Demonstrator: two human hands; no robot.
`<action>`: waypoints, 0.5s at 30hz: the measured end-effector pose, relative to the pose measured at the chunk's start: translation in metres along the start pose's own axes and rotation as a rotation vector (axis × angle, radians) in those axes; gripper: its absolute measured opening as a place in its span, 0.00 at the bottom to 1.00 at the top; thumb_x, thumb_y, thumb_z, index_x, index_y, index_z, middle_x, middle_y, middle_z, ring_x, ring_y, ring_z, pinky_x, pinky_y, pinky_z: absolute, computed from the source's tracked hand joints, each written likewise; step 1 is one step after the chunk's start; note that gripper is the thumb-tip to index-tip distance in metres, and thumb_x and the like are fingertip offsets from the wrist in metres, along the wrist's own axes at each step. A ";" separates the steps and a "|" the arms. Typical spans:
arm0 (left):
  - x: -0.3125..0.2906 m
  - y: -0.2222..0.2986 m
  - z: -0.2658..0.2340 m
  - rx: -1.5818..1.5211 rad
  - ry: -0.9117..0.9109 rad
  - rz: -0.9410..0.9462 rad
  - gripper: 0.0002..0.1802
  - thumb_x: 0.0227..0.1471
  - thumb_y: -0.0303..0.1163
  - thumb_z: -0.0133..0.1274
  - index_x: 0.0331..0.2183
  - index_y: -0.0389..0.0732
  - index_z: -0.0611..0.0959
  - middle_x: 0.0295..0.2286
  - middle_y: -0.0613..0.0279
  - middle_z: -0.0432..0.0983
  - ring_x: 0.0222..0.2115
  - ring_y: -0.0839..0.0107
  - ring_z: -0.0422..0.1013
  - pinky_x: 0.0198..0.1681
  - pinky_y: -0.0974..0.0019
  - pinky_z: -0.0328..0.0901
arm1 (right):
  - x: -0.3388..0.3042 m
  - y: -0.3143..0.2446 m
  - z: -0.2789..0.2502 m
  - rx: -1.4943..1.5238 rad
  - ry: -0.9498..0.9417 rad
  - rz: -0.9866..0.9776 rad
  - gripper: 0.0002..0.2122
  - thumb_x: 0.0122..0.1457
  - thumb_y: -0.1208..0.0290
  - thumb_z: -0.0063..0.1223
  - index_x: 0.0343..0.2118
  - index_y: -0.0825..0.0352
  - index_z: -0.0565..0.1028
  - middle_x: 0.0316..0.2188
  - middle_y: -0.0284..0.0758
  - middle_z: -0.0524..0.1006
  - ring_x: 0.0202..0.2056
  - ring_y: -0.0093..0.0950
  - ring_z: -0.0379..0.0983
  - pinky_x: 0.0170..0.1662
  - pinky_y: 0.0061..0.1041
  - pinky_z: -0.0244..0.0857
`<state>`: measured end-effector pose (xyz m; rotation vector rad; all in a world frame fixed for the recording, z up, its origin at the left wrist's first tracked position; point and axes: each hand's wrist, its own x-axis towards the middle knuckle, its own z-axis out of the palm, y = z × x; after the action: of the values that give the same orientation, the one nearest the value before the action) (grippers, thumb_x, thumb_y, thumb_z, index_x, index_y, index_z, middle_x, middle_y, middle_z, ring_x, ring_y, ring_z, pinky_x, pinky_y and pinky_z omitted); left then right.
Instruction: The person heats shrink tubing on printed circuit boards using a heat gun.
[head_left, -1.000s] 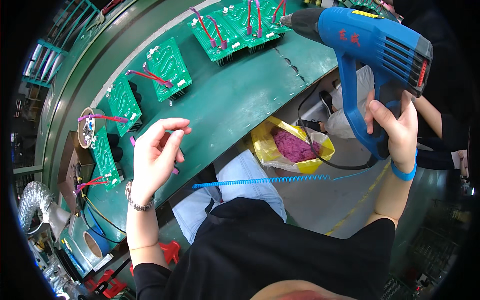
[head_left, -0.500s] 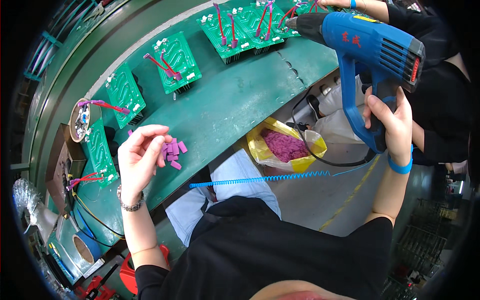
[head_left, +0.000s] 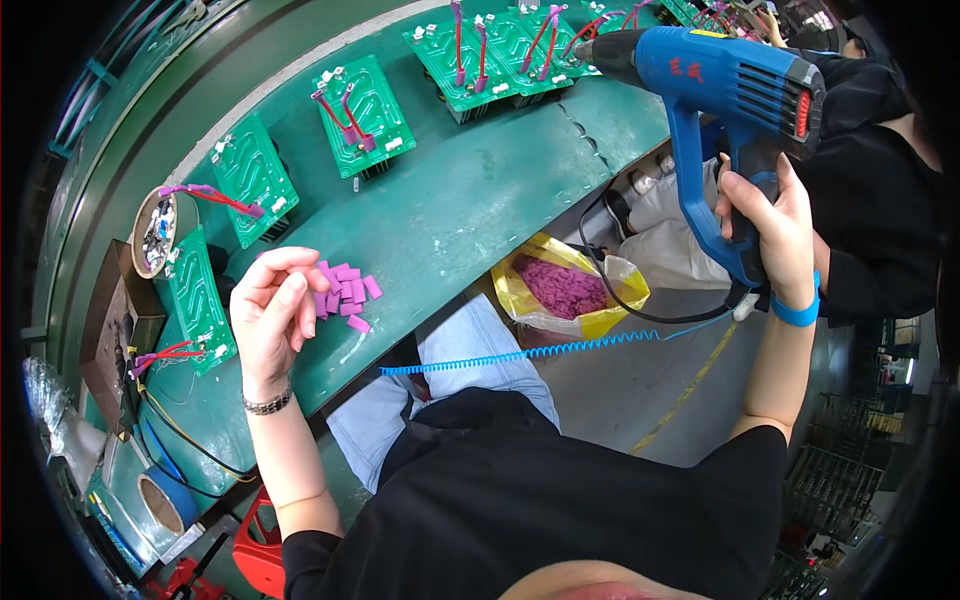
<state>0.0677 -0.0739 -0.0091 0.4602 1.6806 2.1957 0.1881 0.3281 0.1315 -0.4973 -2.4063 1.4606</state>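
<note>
Left hand: fingers loosely curled, gripping nothing I can make out, poised at a small heap of purple sleeve pieces near the bench front edge. Right hand: clamped on the blue heat gun, nozzle toward the far boards. Circuit boards along the far edge already carry purple-sleeved wires; the heap appears unused, so sleeving likely remains.

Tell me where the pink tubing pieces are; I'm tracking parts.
Head view, left side: pink tubing pieces lie on the green bench, beside the left hand.
</note>
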 end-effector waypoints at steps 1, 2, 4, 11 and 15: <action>0.000 0.000 0.000 -0.002 0.001 -0.001 0.11 0.54 0.25 0.46 0.39 0.31 0.75 0.26 0.56 0.75 0.11 0.86 0.61 0.10 0.84 0.51 | 0.000 -0.001 0.001 -0.018 -0.002 0.004 0.12 0.51 0.72 0.56 0.35 0.70 0.68 0.19 0.32 0.72 0.17 0.17 0.65 0.23 0.15 0.59; 0.000 0.000 0.000 -0.002 0.002 -0.008 0.11 0.54 0.25 0.46 0.39 0.31 0.75 0.26 0.56 0.75 0.11 0.86 0.60 0.10 0.84 0.51 | -0.001 -0.002 0.001 -0.036 -0.004 0.007 0.12 0.51 0.72 0.56 0.35 0.70 0.68 0.19 0.32 0.72 0.17 0.17 0.65 0.22 0.15 0.59; -0.001 0.000 0.001 -0.001 0.006 -0.021 0.11 0.54 0.25 0.46 0.39 0.31 0.75 0.26 0.56 0.75 0.11 0.86 0.60 0.10 0.84 0.51 | 0.001 -0.005 0.004 -0.039 -0.016 0.010 0.12 0.51 0.73 0.56 0.35 0.70 0.68 0.18 0.32 0.72 0.17 0.17 0.65 0.22 0.15 0.59; 0.000 0.000 0.003 -0.014 -0.002 -0.015 0.10 0.54 0.24 0.45 0.39 0.31 0.75 0.26 0.56 0.75 0.11 0.86 0.60 0.11 0.85 0.52 | -0.008 -0.020 0.001 0.010 -0.077 0.045 0.11 0.51 0.73 0.55 0.35 0.70 0.67 0.19 0.33 0.71 0.16 0.18 0.65 0.22 0.15 0.59; -0.001 0.000 0.003 0.049 -0.034 -0.013 0.12 0.54 0.27 0.45 0.40 0.31 0.74 0.27 0.57 0.73 0.11 0.87 0.59 0.10 0.85 0.50 | -0.009 -0.031 0.004 0.007 -0.129 0.046 0.10 0.53 0.72 0.52 0.35 0.71 0.67 0.20 0.34 0.70 0.16 0.19 0.64 0.23 0.15 0.60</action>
<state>0.0695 -0.0717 -0.0083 0.4946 1.7181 2.1301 0.1905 0.3077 0.1564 -0.4737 -2.5022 1.5649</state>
